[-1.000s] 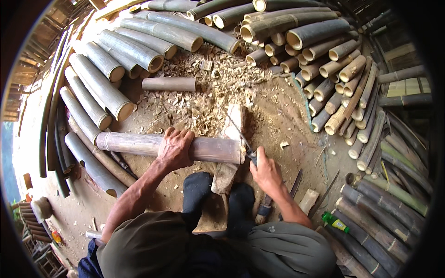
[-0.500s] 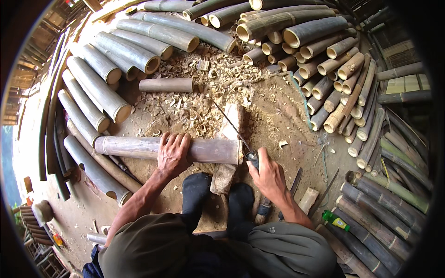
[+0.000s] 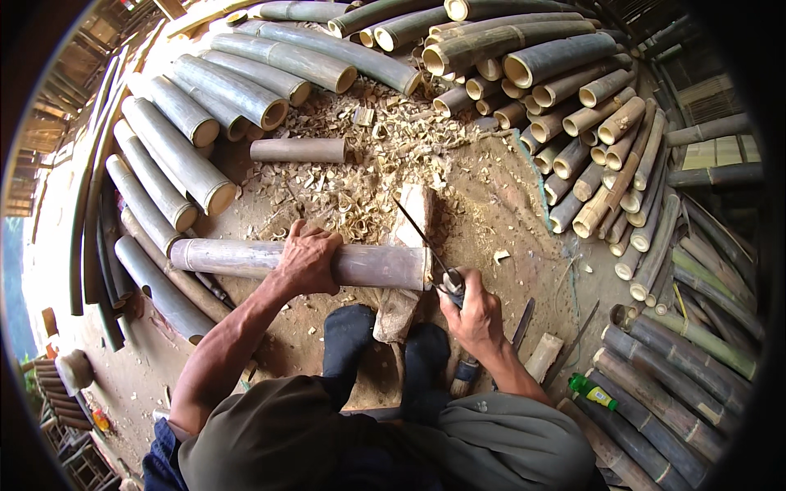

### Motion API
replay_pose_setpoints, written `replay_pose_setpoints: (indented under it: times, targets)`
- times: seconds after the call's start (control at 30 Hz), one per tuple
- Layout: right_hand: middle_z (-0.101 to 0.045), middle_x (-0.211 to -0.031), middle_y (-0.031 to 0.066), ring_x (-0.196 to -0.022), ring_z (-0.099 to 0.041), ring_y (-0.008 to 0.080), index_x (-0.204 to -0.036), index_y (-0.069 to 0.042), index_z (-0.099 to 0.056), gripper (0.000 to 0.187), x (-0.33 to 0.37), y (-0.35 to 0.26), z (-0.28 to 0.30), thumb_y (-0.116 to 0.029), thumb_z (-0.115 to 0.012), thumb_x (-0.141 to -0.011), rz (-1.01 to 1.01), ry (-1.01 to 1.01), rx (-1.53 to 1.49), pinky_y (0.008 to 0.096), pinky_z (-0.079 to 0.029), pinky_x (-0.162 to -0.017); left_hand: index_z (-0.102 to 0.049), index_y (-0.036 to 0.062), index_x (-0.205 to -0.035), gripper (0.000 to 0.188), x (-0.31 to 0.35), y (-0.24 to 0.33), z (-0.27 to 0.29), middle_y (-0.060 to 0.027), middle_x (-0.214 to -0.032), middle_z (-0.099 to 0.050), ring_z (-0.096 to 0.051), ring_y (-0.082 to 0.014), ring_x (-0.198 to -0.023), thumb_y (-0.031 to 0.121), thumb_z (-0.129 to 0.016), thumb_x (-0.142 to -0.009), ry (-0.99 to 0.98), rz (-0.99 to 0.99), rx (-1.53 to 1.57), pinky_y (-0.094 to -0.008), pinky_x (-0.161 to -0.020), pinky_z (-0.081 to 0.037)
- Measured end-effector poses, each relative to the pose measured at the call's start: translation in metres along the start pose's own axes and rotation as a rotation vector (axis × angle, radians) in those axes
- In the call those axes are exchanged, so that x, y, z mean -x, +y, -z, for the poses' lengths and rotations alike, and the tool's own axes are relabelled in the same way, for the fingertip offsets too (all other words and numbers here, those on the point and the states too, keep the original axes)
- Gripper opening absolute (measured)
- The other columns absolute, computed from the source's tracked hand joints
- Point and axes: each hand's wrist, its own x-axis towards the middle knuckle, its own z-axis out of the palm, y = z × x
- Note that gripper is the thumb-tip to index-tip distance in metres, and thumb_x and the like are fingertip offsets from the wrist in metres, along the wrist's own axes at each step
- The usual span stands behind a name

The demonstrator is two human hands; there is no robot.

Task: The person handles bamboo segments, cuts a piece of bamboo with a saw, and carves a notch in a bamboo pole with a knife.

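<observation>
A thick grey-brown bamboo section (image 3: 381,266) lies crosswise in front of me, over a pale wood block (image 3: 396,315) near its right end. My left hand (image 3: 308,258) is wrapped over the middle of it, fingers curled round the far side. In my right hand (image 3: 473,309) is the dark handle of a narrow-bladed handsaw (image 3: 419,231). Its thin blade slants up and left, against or just beside the bamboo's pale right end. Whether the teeth bite into the bamboo cannot be made out.
Shavings (image 3: 385,155) cover the ground beyond, with a short bamboo piece (image 3: 299,150) among them. Cut bamboo tubes (image 3: 565,57) are stacked around the far side and right. A long blade (image 3: 524,323) and a green bottle (image 3: 593,390) lie to my right. My dark-covered feet (image 3: 347,335) flank the block.
The saw has been drawn back toward me and slightly right. My left hand has turned on the bamboo, with its elbow swung outward; the bamboo has barely shifted in view.
</observation>
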Motion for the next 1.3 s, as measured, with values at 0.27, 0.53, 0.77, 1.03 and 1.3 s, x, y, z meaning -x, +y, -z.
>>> replay_pose_setpoints:
  times: [0.27,0.53,0.77,1.03,1.3]
  targets:
    - [-0.067,-0.082,0.0243,-0.07,-0.072,0.0411,-0.111,-0.002,-0.046,0.027,-0.005,-0.008,0.002,-0.011,-0.068,-0.098,-0.146,-0.174,0.133,0.0483,-0.055,-0.057,-0.064,0.0101,-0.113,0.058,0.011,0.004,-0.018,-0.0102,-0.103,-0.069,-0.065,-0.0304,-0.113,0.023,-0.082,-0.06,0.237,-0.018,-0.013,-0.0581,-0.121,-0.03]
    - [-0.066,-0.074,0.0226,-0.063,-0.071,0.0371,-0.114,-0.002,-0.046,0.025,0.012,0.068,-0.02,-0.009,-0.064,-0.099,-0.333,-0.311,0.224,0.0494,-0.056,-0.054,-0.063,0.0103,-0.116,0.059,0.007,0.008,-0.016,-0.0109,-0.105,-0.068,-0.065,-0.0312,-0.111,0.022,-0.081,-0.062,0.284,-0.045,-0.011,-0.0585,-0.122,-0.03]
    - [-0.067,-0.078,0.0248,-0.068,-0.073,0.0369,-0.109,0.0,-0.046,0.027,0.002,0.0,-0.001,-0.012,-0.067,-0.099,-0.055,-0.123,0.119,0.0475,-0.056,-0.054,-0.06,0.0097,-0.116,0.054,0.015,0.01,-0.029,-0.0106,-0.106,-0.066,-0.064,-0.0304,-0.113,0.021,-0.079,-0.066,0.372,-0.027,-0.065,-0.0604,-0.122,-0.028]
    - [-0.068,-0.078,0.0255,-0.066,-0.071,0.0421,-0.11,-0.002,-0.048,0.025,0.003,0.007,-0.002,-0.014,-0.067,-0.1,-0.222,-0.204,0.123,0.0488,-0.055,-0.056,-0.06,0.0073,-0.123,0.061,0.023,0.006,-0.046,-0.0116,-0.113,-0.067,-0.063,-0.0311,-0.116,0.021,-0.079,-0.067,0.488,-0.032,-0.085,-0.0599,-0.122,-0.03]
    - [-0.068,-0.08,0.0238,-0.066,-0.071,0.0406,-0.111,-0.001,-0.048,0.025,-0.005,0.031,-0.013,-0.009,-0.067,-0.097,-0.222,-0.269,0.179,0.0471,-0.056,-0.056,-0.059,0.0046,-0.13,0.07,0.019,0.009,-0.047,-0.0147,-0.121,-0.067,-0.063,-0.034,-0.12,0.019,-0.08,-0.065,0.524,-0.055,-0.073,-0.0621,-0.118,-0.034]
